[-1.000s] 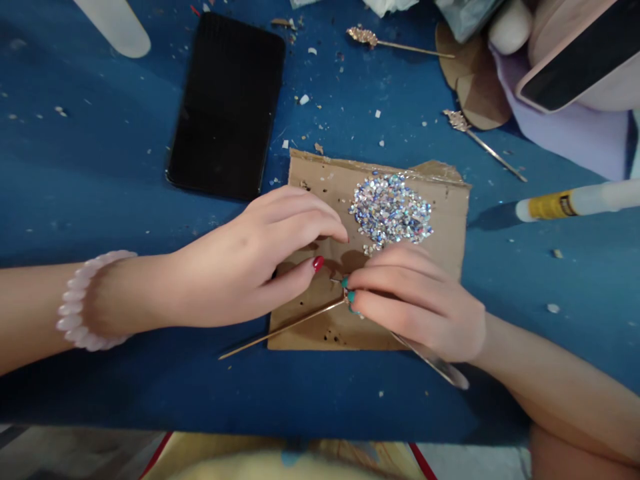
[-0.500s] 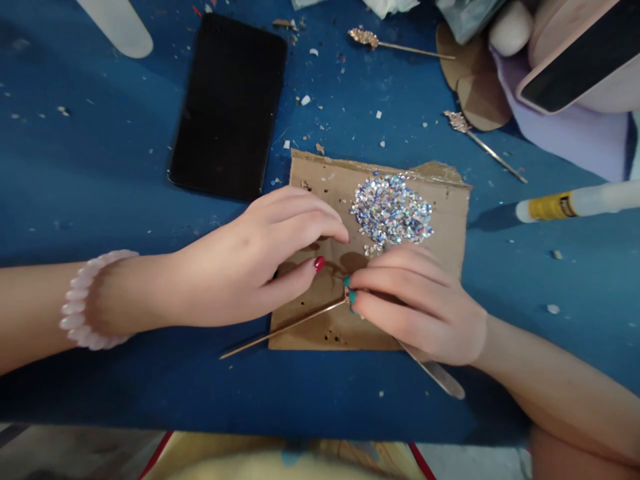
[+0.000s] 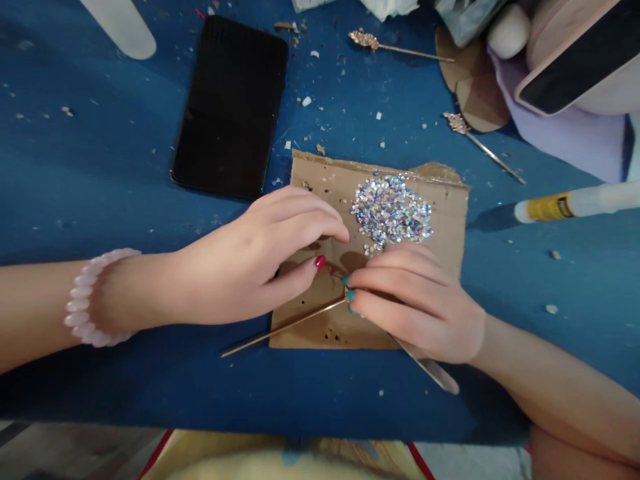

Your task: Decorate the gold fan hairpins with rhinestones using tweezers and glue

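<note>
My right hand pinches the head end of a thin gold-coloured hairpin between thumb and finger; the fingertips hide most of that end. The hairpin's stick slants down to the left, past the edge of a piece of cardboard. Under the right hand, a flat metal tool pokes out at the lower right; its other end is hidden. Open and holding nothing, my left hand hovers at the cardboard's left side, thumb and fingers apart. A heap of glittering small stones lies on the cardboard beyond the right fingers.
A black phone lies at the upper left. Two decorated hairpins rest at the upper right, near brown oval pieces. A glue tube with a yellow band juts in from the right. Scraps dot the blue table.
Almost nothing differs. The right fingertips and the hairpin's head have shifted very slightly, and the tool's end has moved a little left. The left hand keeps its pose.
</note>
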Motion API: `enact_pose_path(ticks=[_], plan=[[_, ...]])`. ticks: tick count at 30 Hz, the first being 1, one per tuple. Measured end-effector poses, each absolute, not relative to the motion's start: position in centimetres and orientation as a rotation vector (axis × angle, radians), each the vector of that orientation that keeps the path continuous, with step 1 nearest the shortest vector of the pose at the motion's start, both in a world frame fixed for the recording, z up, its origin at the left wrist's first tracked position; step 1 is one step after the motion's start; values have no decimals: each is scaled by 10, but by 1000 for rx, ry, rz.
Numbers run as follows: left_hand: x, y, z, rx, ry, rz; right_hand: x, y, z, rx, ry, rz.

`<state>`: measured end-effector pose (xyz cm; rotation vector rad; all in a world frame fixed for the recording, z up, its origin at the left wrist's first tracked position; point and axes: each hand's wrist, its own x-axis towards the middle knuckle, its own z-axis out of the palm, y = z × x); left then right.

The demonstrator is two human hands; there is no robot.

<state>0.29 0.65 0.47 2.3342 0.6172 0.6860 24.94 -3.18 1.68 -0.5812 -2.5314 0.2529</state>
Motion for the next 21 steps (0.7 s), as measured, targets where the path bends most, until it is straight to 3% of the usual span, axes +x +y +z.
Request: enact_pose_path(ticks=[21], plan=[[4, 7, 3, 2338, 629, 698, 251, -31, 18, -598, -2555, 288]])
